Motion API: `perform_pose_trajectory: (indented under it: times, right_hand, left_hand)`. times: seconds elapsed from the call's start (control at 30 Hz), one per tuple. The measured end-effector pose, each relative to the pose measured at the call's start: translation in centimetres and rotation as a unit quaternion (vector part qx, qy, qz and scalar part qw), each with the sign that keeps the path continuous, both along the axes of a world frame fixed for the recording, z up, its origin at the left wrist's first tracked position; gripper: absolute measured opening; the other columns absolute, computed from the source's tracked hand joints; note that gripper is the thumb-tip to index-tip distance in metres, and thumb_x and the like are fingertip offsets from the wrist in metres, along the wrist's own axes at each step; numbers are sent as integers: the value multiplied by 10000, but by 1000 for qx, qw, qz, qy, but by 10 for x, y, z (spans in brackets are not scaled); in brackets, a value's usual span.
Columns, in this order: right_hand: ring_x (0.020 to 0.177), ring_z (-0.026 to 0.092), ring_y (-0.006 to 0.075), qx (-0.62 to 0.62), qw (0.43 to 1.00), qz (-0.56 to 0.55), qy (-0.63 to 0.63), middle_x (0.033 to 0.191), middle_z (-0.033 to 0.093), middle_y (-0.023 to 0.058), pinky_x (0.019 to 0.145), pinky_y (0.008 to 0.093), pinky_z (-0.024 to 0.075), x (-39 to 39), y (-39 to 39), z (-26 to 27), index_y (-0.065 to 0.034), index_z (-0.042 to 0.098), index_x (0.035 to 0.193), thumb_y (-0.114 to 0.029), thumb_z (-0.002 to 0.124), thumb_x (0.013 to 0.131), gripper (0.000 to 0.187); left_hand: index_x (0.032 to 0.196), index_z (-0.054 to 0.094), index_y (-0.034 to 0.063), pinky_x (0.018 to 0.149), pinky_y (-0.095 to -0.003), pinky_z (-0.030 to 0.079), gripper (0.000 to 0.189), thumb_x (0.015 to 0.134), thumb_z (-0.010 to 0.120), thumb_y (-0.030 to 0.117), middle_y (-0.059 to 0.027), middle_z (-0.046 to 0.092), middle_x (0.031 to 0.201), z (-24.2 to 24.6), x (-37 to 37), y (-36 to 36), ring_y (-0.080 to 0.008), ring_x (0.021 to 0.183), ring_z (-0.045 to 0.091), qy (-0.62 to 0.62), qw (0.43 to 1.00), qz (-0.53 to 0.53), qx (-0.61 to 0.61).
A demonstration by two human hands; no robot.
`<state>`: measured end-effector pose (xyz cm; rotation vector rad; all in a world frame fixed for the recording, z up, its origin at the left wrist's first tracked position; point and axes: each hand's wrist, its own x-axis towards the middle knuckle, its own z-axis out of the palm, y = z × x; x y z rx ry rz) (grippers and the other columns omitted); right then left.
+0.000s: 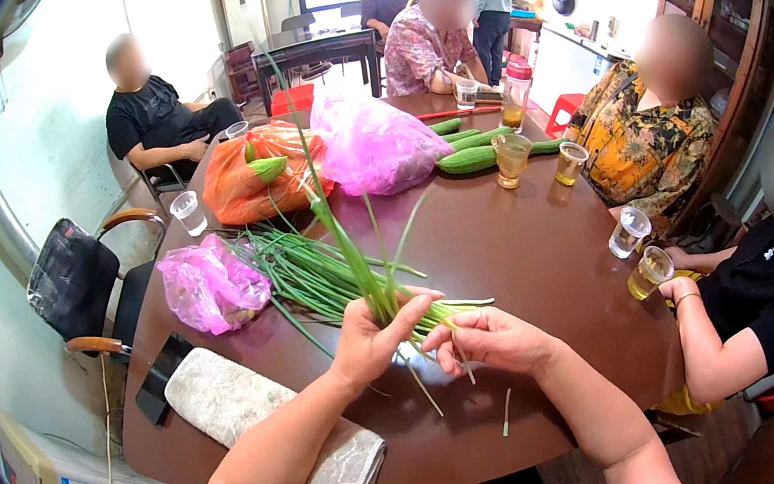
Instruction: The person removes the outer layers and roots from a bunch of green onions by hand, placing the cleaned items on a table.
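My left hand (370, 342) grips an upright bunch of long green scallion-like stalks (353, 259) near the pale ends. Just to its right, my right hand (502, 344) pinches a thin pale stalk end (467, 366) between its fingers. Behind both hands, a loose pile of similar green stalks (308, 268) lies on the brown table (502, 246). One short pale scrap (507, 411) rests near the table's front edge. A folded, light-coloured towel (243, 390) lies under or beside my left forearm.
Several green gourds (476, 158) lie beside a large pink plastic bag (378, 141) and an orange bag (263, 178). A small pink bag (215, 284) sits left. Cups, including a tilted-looking one (650, 272), line the right edge near a seated person (737, 293). Other people sit beyond.
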<state>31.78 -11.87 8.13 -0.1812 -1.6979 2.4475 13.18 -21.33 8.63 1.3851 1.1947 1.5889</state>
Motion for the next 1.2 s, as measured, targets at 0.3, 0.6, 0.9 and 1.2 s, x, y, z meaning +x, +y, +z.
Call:
perform_pose_trajectory:
  times: [0.3, 0.6, 0.9, 1.2]
  right_hand:
    - [824, 567, 125, -30, 1000, 0, 7, 924, 619, 70, 777, 265, 459, -5, 2, 5, 44, 461, 1346, -231, 455, 1026, 422]
    - [856, 607, 119, -41, 999, -13, -11, 989, 640, 96, 804, 255, 496, -5, 13, -9, 63, 466, 1329, -149, 456, 1005, 387]
    - [690, 584, 70, 99, 986, -56, -124, 807, 687, 30, 681, 208, 479, 3, 14, 4, -12, 684, 1013, -195, 666, 920, 206]
    - [625, 502, 28, 151, 944, -262, -130, 727, 618, -26, 559, 190, 393, 1, 33, -14, -51, 678, 909, -258, 707, 900, 209]
  left_hand:
    - [1058, 660, 42, 472, -218, 191, 246, 997, 551, 255, 91, 367, 633, -7, -11, 11, -15, 512, 274, -243, 968, 62, -25]
    - [971, 577, 119, 457, -197, 219, 222, 1014, 516, 329, 36, 521, 768, -14, -19, 20, -31, 524, 342, -331, 943, 41, -16]
    - [950, 550, 117, 702, -247, 407, 230, 1019, 500, 331, -7, 539, 756, -21, -22, 24, -107, 753, 532, -375, 927, 5, 11]
    - [955, 509, 106, 562, -223, 369, 223, 1031, 471, 313, 17, 390, 668, -16, -21, 20, -95, 599, 402, -500, 855, -136, -9]
